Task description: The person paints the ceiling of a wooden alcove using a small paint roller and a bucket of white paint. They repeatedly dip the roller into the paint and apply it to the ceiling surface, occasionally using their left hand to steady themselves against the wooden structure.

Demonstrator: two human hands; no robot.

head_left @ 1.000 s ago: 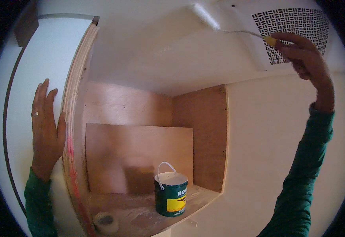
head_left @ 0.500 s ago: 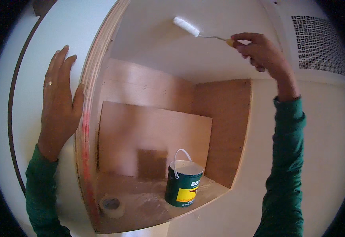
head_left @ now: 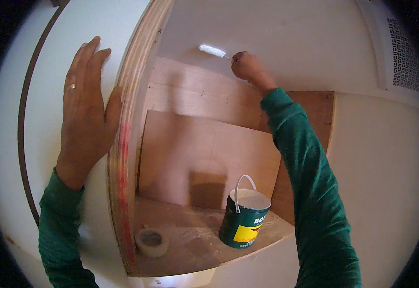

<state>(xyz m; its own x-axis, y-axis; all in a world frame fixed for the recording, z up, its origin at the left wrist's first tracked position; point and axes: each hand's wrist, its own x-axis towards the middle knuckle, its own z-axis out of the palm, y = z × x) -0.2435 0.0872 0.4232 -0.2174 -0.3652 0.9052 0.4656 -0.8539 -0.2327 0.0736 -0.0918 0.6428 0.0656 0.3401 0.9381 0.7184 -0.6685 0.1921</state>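
Observation:
A small white paint roller lies against the pale ceiling at the top. My right hand is closed around its handle, which the fingers mostly hide. On the left, my left hand rests flat on a white panel, its fingers stretched upward and its thumb at the wooden edge of an open plywood cabinet. Below my right hand, a green paint can with a yellow label and a raised white handle stands on the cabinet's bottom board.
A roll of tape lies at the cabinet's near left corner. A loose plywood sheet leans against the back inside. To the upper right is a vent grille with a woven pattern. The cabinet's bottom board ends in a curved front edge.
My right hand has moved left and farther in with the roller. The view has shifted, so the cabinet and can sit more to the right. My left hand stays on the panel.

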